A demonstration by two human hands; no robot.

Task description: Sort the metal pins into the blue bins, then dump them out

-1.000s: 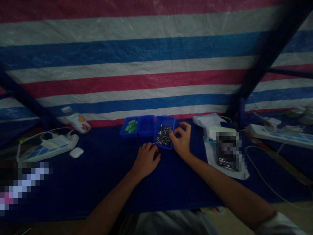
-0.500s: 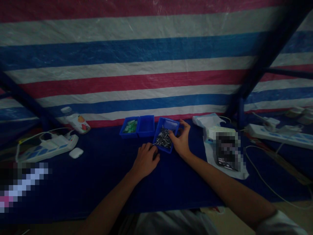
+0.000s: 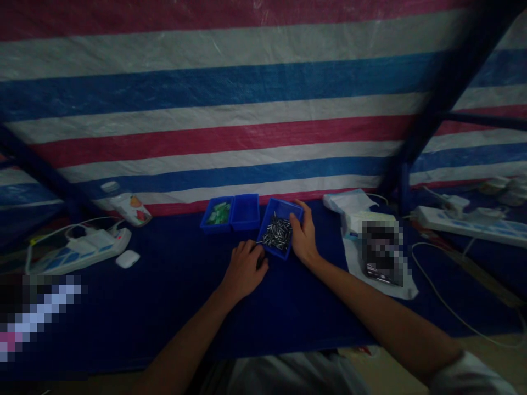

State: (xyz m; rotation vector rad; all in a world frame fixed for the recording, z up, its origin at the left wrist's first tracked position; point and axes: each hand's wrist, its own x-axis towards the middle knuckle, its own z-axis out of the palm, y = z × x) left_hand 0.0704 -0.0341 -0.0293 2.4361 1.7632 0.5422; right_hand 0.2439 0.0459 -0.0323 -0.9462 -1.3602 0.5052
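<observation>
My right hand [image 3: 303, 237] grips the right side of a blue plastic bin [image 3: 283, 207], thumb at the rim and fingers along the outside. Inside the bin lies a heap of small thin metal pieces [image 3: 276, 233], silver and dark, which look like rivets. By the bin's lower left corner, my left hand [image 3: 244, 270] is closed, its fingers curled toward the thumb. A thin shiny tip shows at its fingertips next to the bin. What the fingers hold is too small and dark to tell.
Left of the bin stand a second blue bin [image 3: 246, 212] and one with green pieces [image 3: 219, 214]. A bottle [image 3: 134, 207], a power strip [image 3: 88, 249] and a white case [image 3: 128, 259] lie left. White packaging [image 3: 349, 202], a blurred-out object [image 3: 382, 252] and another power strip [image 3: 473, 229] are right.
My right thumb has drawn back from the metal pieces to the bin's right rim, and the fingers have closed along its side. My left hand has barely moved.
</observation>
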